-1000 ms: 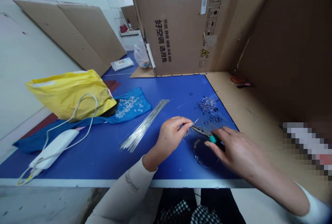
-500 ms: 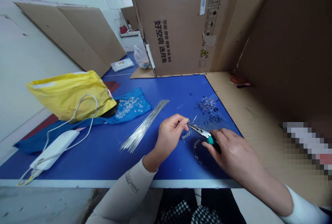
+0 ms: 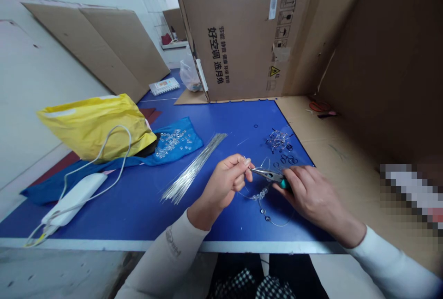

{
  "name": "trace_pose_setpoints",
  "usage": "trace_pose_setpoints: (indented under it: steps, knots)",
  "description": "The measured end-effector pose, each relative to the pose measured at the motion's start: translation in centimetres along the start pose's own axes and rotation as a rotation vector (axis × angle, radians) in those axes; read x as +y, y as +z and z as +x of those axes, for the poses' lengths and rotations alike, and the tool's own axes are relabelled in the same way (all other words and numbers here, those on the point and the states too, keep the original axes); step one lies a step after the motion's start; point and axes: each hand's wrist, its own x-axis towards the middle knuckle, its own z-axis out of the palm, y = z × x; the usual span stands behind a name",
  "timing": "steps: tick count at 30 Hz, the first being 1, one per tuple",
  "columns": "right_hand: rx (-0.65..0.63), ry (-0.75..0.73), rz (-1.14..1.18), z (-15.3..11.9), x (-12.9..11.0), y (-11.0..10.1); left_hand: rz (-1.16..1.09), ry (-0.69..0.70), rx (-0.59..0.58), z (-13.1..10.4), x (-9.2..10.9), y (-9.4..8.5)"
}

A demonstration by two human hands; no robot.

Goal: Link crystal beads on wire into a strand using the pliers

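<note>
My left hand (image 3: pixel 226 180) pinches a thin wire at thumb and forefinger. My right hand (image 3: pixel 311 195) is wrapped round green-handled long-nose pliers (image 3: pixel 272 175), whose tips touch the wire beside my left fingertips. Clear beads (image 3: pixel 259 195) on looped wire hang just below the pliers, over the blue table. Left of my left hand lies a bundle of straight silvery wires (image 3: pixel 195 167). Beyond my right hand are a beaded wire cluster (image 3: pixel 278 140) and several dark rings (image 3: pixel 287 159).
At the left are a yellow bag (image 3: pixel 97 126), a blue cloth (image 3: pixel 190 137) with loose clear beads, and a white power strip (image 3: pixel 74 200) with its cable. A large cardboard box (image 3: pixel 242 36) stands behind; orange-handled scissors (image 3: pixel 319 106) lie at the right.
The pliers have turned to lie flatter, and my right hand has shifted slightly with them. The beaded wire loops have swung and now show more fully below the pliers.
</note>
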Motion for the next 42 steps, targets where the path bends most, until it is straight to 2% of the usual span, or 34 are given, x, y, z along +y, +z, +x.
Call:
trace_pose_setpoints:
  steps: [5,11,14,25,32,42]
  knots:
    - [0.034,-0.023,-0.006,0.3,0.4,0.3,-0.059,-0.029,-0.003,0.1,0.0,0.0]
    - [0.045,0.103,0.135,0.3,-0.6,0.6,0.020,0.092,0.066,0.0,0.2,0.1]
    - [0.049,0.143,0.172,0.2,-0.8,0.3,0.049,0.110,0.077,0.0,0.0,0.1]
    - [0.019,0.127,0.154,0.4,-1.2,0.4,0.113,0.147,0.120,0.2,-0.5,0.1]
    - [-0.015,0.093,0.072,0.5,-1.0,0.4,0.070,0.103,0.089,0.5,-0.6,-0.2]
    - [-0.020,0.012,-0.020,0.1,-0.1,0.5,-0.101,-0.094,0.002,0.5,0.1,-0.2]
